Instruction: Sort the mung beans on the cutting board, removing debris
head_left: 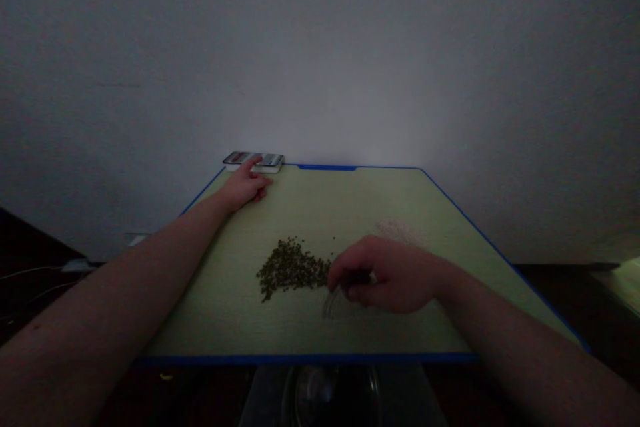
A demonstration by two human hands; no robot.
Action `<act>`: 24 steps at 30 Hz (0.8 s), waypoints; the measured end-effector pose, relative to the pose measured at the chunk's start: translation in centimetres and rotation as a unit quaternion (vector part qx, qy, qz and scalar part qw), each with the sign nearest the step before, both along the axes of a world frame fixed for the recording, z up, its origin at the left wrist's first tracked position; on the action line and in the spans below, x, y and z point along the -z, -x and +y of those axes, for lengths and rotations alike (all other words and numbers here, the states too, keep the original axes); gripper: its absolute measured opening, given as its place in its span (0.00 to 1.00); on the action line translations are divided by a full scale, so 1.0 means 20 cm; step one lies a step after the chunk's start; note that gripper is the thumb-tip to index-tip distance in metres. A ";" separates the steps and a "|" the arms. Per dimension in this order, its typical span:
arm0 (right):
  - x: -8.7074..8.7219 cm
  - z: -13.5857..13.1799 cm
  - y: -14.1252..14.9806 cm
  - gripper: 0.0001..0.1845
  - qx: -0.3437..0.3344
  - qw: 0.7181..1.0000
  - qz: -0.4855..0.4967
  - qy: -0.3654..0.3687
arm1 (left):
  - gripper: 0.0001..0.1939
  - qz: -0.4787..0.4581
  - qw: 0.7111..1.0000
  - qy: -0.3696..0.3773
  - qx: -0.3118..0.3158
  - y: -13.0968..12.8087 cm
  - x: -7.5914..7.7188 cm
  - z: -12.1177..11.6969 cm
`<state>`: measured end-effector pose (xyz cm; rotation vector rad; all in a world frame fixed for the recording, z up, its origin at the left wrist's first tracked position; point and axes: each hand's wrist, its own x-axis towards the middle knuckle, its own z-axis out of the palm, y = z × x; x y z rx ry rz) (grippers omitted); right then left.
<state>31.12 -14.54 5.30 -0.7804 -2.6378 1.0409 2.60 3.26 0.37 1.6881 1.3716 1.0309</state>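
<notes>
My left hand (246,185) reaches to the far left corner of the table, its index finger stretched onto the screen of a phone (273,159). The other fingers hang loosely bent, with nothing in them. My right hand (385,273) is curled, palm down, at the right end of a loose pile of small dark green grains (290,267), perhaps mung beans. Between its thumb and fingers is a clear, see-through plastic piece (329,305); most of it is hidden by the hand. Past the right hand lies a thin spread of pale grains (397,229).
The light-topped table (330,200) has a blue edge and stands against a grey wall (320,60). The phone rests on a white block or box. Below the near edge is a dark, shiny round object (333,395). White cables (35,273) lie at the left.
</notes>
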 end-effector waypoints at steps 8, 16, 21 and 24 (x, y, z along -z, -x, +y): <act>0.08 0.22 -0.12 0.12 0.273 0.958 0.088 -0.023 | 0.14 0.044 0.998 0.013 -0.045 0.10 -0.01 -0.17; 0.15 0.27 -0.02 0.16 0.290 0.936 0.000 -0.199 | 0.10 0.068 0.997 0.017 -0.012 0.10 -0.02 -0.21; 0.17 0.30 0.06 0.19 0.266 0.930 -0.050 -0.250 | 0.10 0.071 0.997 0.027 -0.002 0.10 -0.02 -0.20; 0.17 0.31 0.07 0.20 0.244 0.939 -0.048 -0.239 | 0.10 0.063 0.997 0.036 0.010 0.11 -0.01 -0.19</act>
